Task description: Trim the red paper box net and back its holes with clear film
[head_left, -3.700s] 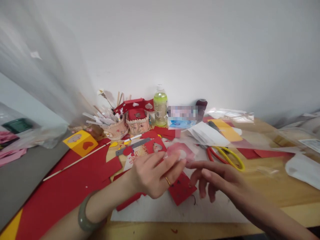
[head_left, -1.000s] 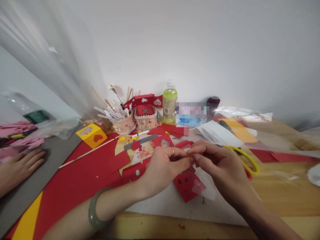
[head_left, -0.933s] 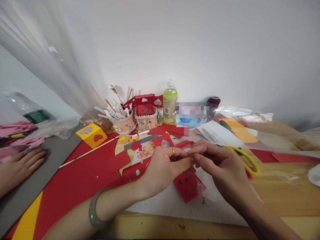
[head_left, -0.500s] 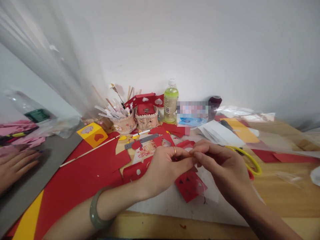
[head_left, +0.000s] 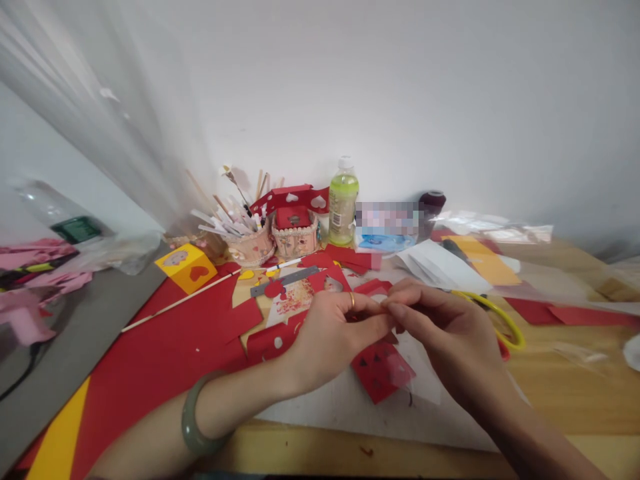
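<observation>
My left hand (head_left: 334,340), with a ring on one finger and a green bangle (head_left: 193,417) at the wrist, is closed in a pinch. Its fingertips meet those of my right hand (head_left: 443,327), also pinched. Whatever is between them is too small and hidden to make out. Beneath the fingers lies a red paper piece (head_left: 374,380) with dark triangular shapes, and a see-through film overlaps its right side. A curled red strip with white dots (head_left: 273,341) lies beside my left hand. Yellow-handled scissors (head_left: 505,320) lie partly behind my right hand.
Red paper sheets (head_left: 170,360), a yellow box (head_left: 186,268), a ruler (head_left: 285,281) and a thin stick (head_left: 180,300) lie leftward. Decorated pots (head_left: 250,248) and a green-liquid bottle (head_left: 343,203) stand at the back. A pink glue gun (head_left: 23,319) is far left.
The other person's hand at the far left has gone from view, and the pink glue gun with its cord now shows there. My hands have hardly moved.
</observation>
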Demonstrator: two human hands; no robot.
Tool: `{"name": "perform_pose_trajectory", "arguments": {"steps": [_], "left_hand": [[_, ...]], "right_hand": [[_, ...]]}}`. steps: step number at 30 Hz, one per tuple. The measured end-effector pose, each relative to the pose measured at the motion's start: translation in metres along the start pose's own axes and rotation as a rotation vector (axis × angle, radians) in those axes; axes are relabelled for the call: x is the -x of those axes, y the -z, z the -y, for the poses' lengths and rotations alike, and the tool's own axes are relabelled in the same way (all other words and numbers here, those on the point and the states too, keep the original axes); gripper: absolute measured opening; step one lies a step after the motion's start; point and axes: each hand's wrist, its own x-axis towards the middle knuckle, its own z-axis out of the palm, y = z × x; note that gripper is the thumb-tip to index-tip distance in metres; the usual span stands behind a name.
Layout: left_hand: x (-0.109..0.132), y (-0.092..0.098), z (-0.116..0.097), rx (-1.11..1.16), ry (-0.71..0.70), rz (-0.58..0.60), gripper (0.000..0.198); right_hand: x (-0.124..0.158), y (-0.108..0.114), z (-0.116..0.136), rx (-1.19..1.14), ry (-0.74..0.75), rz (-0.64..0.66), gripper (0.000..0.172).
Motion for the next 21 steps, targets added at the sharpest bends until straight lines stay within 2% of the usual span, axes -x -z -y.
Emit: {"name": "perform_pose_trajectory", "arguments": {"steps": [10,16,21], "left_hand": [[0.0002,0.001,0.0005,0.003,0.006,-0.004,0.014],[-0.0006,0.0004,-0.0013,-0.035,-0.003,-0.01,0.014],[-0.0017,0.0007,0.0005,-0.058,-0.011,-0.031,0.016]], "right_hand": [[-0.0001,0.0002,-0.0002,-0.003,0.003,-0.036,0.005],[-0.0013,-0.0016,-0.0013,-0.03,-0.01,-0.004,0.012],[-0.0009,0.0002,-0.005,-0.036,-0.003,-0.02,0.009]]}}
